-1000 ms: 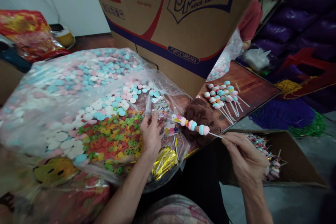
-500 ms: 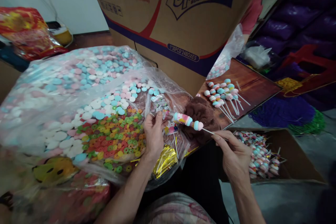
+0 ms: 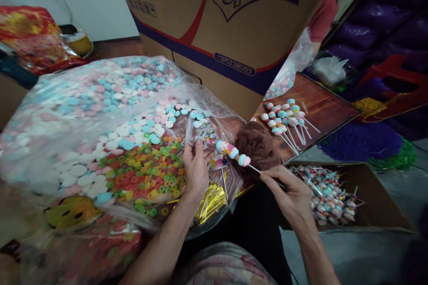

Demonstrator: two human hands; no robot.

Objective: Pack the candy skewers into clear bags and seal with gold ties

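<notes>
Two bare hands work apart at a crowded counter: the right hand pinches the thin white stick of a candy skewer between thumb and fingertips, while the left hand has its fingers closed on a clear printed wrapper. The skewer, strung with pink, white and blue pieces, is held level between the hands above the counter's near edge. Its far end meets the wrapper's mouth (whether it has gone inside cannot be told).

Just behind the skewer lies a brown cloth. Gold twist ties sit in a bundle below the left hand, beside a heap of coloured ring candies under plastic. A large clear bag of pastel candies fills the left of the scene. Bare skewers lie fanned on the counter to the right, and wrapped ones fill an open carton down by the right hand. A tall cardboard box printed "stick candy" stands behind.
</notes>
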